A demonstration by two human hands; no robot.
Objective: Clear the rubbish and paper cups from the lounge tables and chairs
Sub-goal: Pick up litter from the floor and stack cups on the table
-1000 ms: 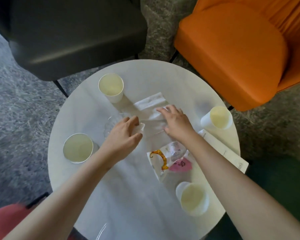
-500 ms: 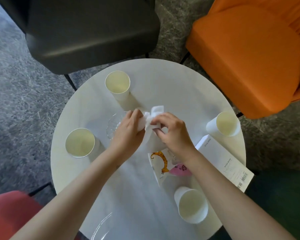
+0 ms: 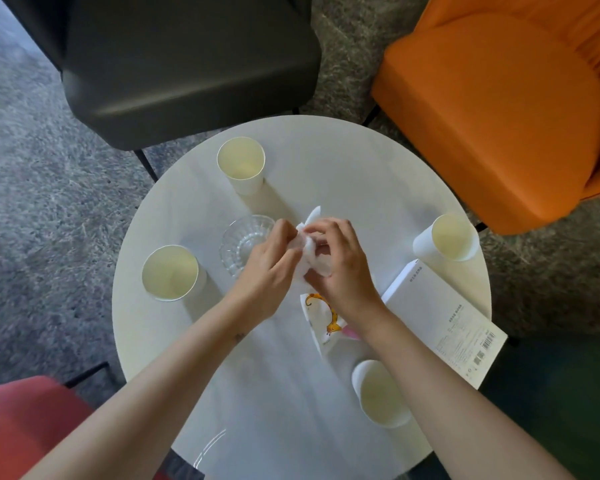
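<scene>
Box [image 3: 444, 317] barcode visible, print too small.

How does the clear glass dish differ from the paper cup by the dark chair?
The glass dish is see-through, ribbed and shallow; the paper cup is opaque white and tall. The dish lies partly under the left hand, mid-table; the cup stands untouched near the table's far edge. Both are round, open-topped and look empty.

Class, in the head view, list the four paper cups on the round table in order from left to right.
Left cup → far cup near the dark chair → near cup by the forearm → right cup near the orange chair.
</scene>
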